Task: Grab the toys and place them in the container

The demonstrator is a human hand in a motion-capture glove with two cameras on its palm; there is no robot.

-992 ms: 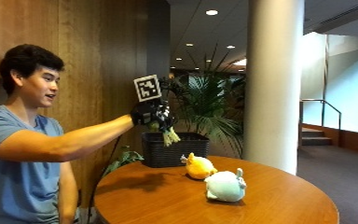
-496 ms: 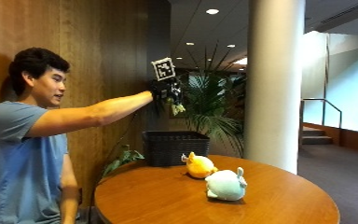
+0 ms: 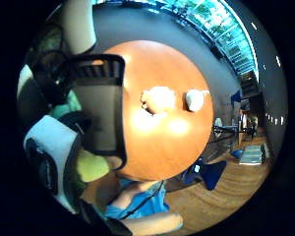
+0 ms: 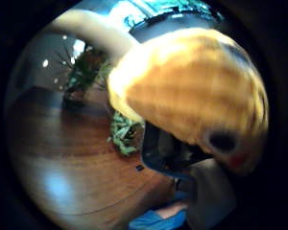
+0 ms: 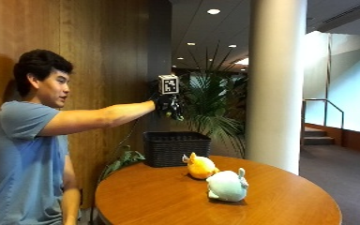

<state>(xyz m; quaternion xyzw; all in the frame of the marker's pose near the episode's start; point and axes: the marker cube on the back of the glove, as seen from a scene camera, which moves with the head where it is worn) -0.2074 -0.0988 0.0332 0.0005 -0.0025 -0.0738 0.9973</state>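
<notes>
Grip: gloved right hand (image 5: pixel 169 107) closed round yellow plush toy (image 4: pixel 192 91); toy up against palm, fills most of thumb-side palm view, dark eye + red spot showing. Yellow-green bit of same toy at edge of little-finger-side view (image 3: pixel 92 165), beside glove strap.

Posn: arm out straight at shoulder height, hand in air above black woven basket (image 5: pixel 177 149), well apart from it. Held toy hardly visible from outside view, hidden by hand.

Container: basket, rectangular, open top, upright on far side of round wooden table (image 5: pixel 168 201) nr wall-side edge. Seen from above in little-finger-side view (image 3: pixel 120 108); inside looks grey, contents not made out. Dark rim also below toy in thumb-side view (image 4: pixel 165 153).

Toys on table, 2 pcs:
- orange plush toy (image 5: pixel 200 167), just in front of basket, close but apart from it; also (image 3: pixel 158 100)
- pale mint plush toy (image 5: pixel 227 185), small ears up, nearer table centre, just beside orange one, not touching as far as visible; also (image 3: pixel 194 100)

Surroundings: potted palm (image 5: pixel 214 101) behind basket, white column (image 5: pixel 277 79) beyond table, wood-panelled wall (image 5: pixel 99 56) behind person; person in blue t-shirt (image 5: pixel 18 159), at table edge, other arm down at side
</notes>
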